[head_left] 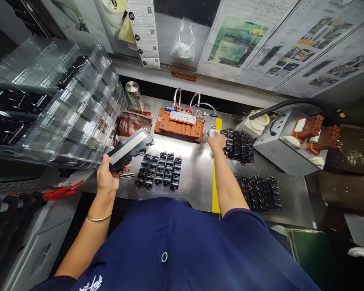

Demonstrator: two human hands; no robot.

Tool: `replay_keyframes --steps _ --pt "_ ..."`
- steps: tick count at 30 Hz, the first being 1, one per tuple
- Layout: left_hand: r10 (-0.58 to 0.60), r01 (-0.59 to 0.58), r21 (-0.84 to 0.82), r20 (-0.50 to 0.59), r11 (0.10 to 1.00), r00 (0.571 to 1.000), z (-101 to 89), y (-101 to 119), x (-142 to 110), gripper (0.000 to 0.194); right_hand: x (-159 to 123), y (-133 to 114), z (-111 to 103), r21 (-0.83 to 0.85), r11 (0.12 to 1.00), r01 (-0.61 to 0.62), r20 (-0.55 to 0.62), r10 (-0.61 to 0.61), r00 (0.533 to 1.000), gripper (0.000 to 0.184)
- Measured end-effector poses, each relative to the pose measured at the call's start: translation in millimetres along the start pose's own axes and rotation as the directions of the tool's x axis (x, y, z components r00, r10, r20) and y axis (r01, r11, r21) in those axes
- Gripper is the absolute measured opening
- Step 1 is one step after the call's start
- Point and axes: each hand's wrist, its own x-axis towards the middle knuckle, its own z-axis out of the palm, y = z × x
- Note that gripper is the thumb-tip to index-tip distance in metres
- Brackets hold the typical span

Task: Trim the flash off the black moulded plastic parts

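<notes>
My left hand [106,174] is closed on the lower end of a long black plastic part [132,150] with a pale strip along its top face. The part is tilted up to the right, above the steel bench. Well to the right, my right hand [217,142] is closed around a small whitish thing [213,131] whose kind I cannot make out. Close by that hand lies a group of black moulded parts [239,145]. Between my hands, several black parts [159,170] lie in rows on the bench [194,184].
An orange fixture [180,125] with hoses stands at the back. Stacked clear trays [81,101] rise at the left, near a lidded glass jar [134,95]. At right are more black parts [259,193] and a grey metal box [283,141]. Yellow tape [216,194] crosses the bench.
</notes>
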Motion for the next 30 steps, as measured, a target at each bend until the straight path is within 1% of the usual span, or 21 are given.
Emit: replay_keyframes --steps 3,5,7,8,9,11,13,14,15,18,19,20,21,22,23,24,25,27,28,29,30 --pt "-0.009 0.009 -0.028 -0.011 1.000 1.000 1.6 -5.4 -8.2 0.040 4.9 2.6 -12.2 0.024 1.000 0.000 0.017 0.000 1.000 0.053" --pt "-0.015 0.016 -0.040 0.016 0.999 1.000 4.6 -9.7 -13.7 0.045 -2.8 -3.7 -19.7 0.052 0.998 0.030 0.026 -0.031 0.999 0.053" --pt "-0.008 0.010 -0.037 0.055 0.999 0.998 9.7 -14.2 -19.0 0.052 -31.6 -17.9 -21.7 0.140 0.972 0.188 -0.036 -0.185 0.982 0.054" --pt "0.006 -0.004 -0.032 0.069 0.999 0.998 13.0 -16.5 -21.5 0.055 -55.1 -27.0 -20.0 0.200 0.924 0.325 -0.101 -0.311 0.945 0.053" --pt "0.025 -0.023 -0.028 0.082 0.999 0.996 16.8 -18.9 -24.1 0.057 -83.4 -36.5 -16.9 0.262 0.825 0.500 -0.196 -0.462 0.865 0.052" --pt "0.079 -0.076 -0.031 0.110 0.997 0.991 24.6 -23.3 -29.7 0.058 -145.1 -55.1 -8.3 0.315 0.544 0.778 -0.330 -0.706 0.627 0.048" --pt "0.149 -0.144 -0.044 0.123 0.989 0.981 31.3 -26.4 -36.0 0.056 -194.7 -71.0 -1.1 0.288 0.255 0.923 -0.358 -0.865 0.351 0.047" --pt "0.179 -0.174 -0.050 0.126 0.983 0.976 33.8 -27.1 -39.3 0.054 -209.9 -77.1 0.5 0.274 0.172 0.946 -0.355 -0.896 0.265 0.046" --pt "0.202 -0.197 -0.052 0.126 0.979 0.971 35.4 -27.2 -42.3 0.053 -218.2 -81.7 0.5 0.277 0.198 0.940 -0.363 -0.884 0.294 0.046" --pt "0.215 -0.211 -0.040 0.142 0.977 0.966 36.3 -24.3 -48.7 0.052 -218.6 -85.4 -5.9 0.314 0.472 0.824 -0.387 -0.728 0.565 0.047" --pt "0.219 -0.216 -0.036 0.144 0.976 0.965 35.7 -23.0 -49.8 0.052 -217.7 -84.1 -8.5 0.316 0.501 0.805 -0.389 -0.706 0.592 0.048" --pt "0.233 -0.231 -0.034 0.140 0.972 0.962 34.9 -21.8 -50.4 0.052 -218.3 -82.1 -10.4 0.303 0.461 0.834 -0.384 -0.742 0.550 0.048" --pt "0.252 -0.250 -0.034 0.135 0.968 0.958 34.0 -20.8 -50.7 0.051 -220.4 -80.0 -11.7 0.281 0.365 0.888 -0.371 -0.812 0.451 0.048" --pt "0.268 -0.266 -0.038 0.132 0.963 0.954 33.1 -20.1 -50.8 0.051 -222.9 -78.2 -12.6 0.258 0.243 0.935 -0.355 -0.876 0.326 0.049" --pt "0.278 -0.275 -0.045 0.134 0.960 0.951 32.2 -19.8 -50.8 0.051 -224.5 -76.9 -13.2 0.243 0.144 0.959 -0.343 -0.912 0.224 0.049" --pt "0.281 -0.276 -0.052 0.143 0.960 0.949 31.3 -19.8 -50.8 0.051 -224.1 -76.3 -14.1 0.238 0.112 0.965 -0.346 -0.918 0.192 0.048" --pt "0.275 -0.270 -0.054 0.159 0.961 0.948 30.2 -20.1 -50.8 0.051 -221.5 -76.3 -15.3 0.242 0.161 0.957 -0.365 -0.899 0.243 0.048" --pt "0.257 -0.253 -0.044 0.190 0.966 0.948 28.0 -21.3 -50.9 0.051 -212.6 -76.9 -18.8 0.273 0.395 0.877 -0.424 -0.769 0.479 0.046" --pt "0.252 -0.251 -0.034 0.197 0.967 0.947 26.8 -22.1 -51.0 0.052 -209.3 -77.0 -20.4 0.288 0.489 0.823 -0.446 -0.692 0.567 0.046" --pt "0.249 -0.249 -0.023 0.198 0.968 0.948 25.7 -23.0 -50.9 0.052 -208.7 -76.7 -21.6 0.291 0.529 0.797 -0.459 -0.654 0.601 0.046" --pt "0.249 -0.250 -0.018 0.194 0.968 0.949 24.8 -23.7 -50.9 0.052 -211.1 -76.1 -22.0 0.276 0.505 0.818 -0.462 -0.676 0.574 0.047"
